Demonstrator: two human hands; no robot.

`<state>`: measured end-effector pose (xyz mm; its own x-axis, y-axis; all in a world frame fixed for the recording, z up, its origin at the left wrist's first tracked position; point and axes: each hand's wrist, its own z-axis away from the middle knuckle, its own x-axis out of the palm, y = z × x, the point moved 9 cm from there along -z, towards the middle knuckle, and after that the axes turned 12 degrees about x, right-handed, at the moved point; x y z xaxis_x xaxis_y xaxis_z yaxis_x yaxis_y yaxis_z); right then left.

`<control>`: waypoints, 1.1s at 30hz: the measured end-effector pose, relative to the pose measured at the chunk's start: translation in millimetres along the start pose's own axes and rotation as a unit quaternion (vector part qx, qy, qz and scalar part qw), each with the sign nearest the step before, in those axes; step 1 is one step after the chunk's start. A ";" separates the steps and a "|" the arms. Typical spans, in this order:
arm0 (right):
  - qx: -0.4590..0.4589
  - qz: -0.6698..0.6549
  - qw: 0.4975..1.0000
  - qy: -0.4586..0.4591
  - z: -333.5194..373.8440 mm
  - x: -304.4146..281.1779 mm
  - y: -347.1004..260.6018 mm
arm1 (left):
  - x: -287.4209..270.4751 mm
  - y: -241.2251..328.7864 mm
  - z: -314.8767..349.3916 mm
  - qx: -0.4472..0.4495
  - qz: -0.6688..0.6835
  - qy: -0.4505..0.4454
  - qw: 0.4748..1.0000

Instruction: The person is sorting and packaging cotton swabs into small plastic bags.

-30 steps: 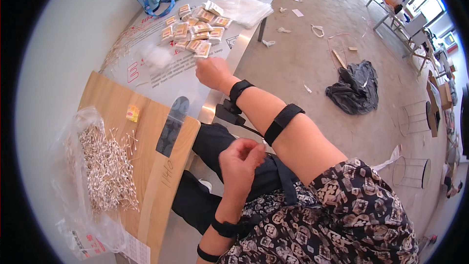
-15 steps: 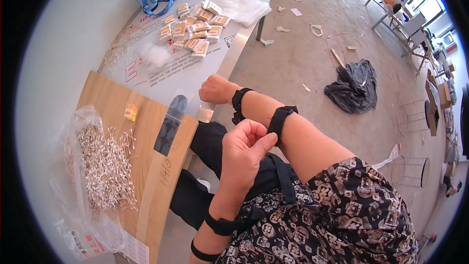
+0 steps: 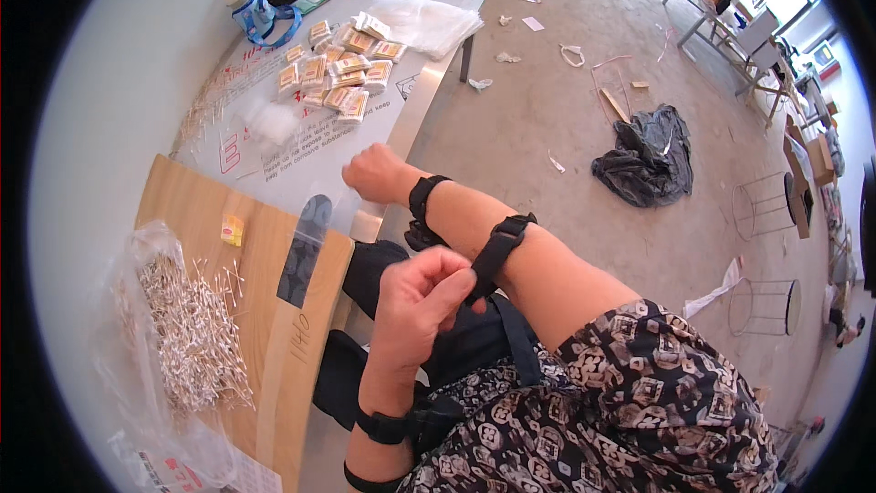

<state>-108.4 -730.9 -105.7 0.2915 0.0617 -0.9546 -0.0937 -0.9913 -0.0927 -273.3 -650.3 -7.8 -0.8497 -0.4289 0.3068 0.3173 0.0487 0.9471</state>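
Observation:
My left hand pinches the loose end of a black strap between thumb and fingers. The strap wraps round my right forearm below the elbow, and its end is pulled away from the skin. Closer to the wrist, a second black band circles the same arm. My right hand is curled into a fist by the table's edge, with nothing visible in it. More black bands sit on my left wrist and forearm.
Loose cotton swabs spill from a clear bag on a wooden board, near a small yellow packet. Several swab packs and clear bags lie on the grey table. A black plastic bag lies on the floor.
The strap's end now stands out from my right forearm in my left hand's pinch. Both hands sit slightly further left in view, as the whole view has shifted.

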 end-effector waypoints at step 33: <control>-0.466 -0.495 0.712 0.175 101.6 -324.4 -280.0 | 16.2 68.2 24.5 0.425 -0.606 -0.016 0.672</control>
<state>-273.5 -461.5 201.1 0.0094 0.9128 -0.4082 0.9478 -0.1383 -0.2875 -275.8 -631.9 64.0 -0.2807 -0.6003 -0.7489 -0.9597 0.1851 0.2113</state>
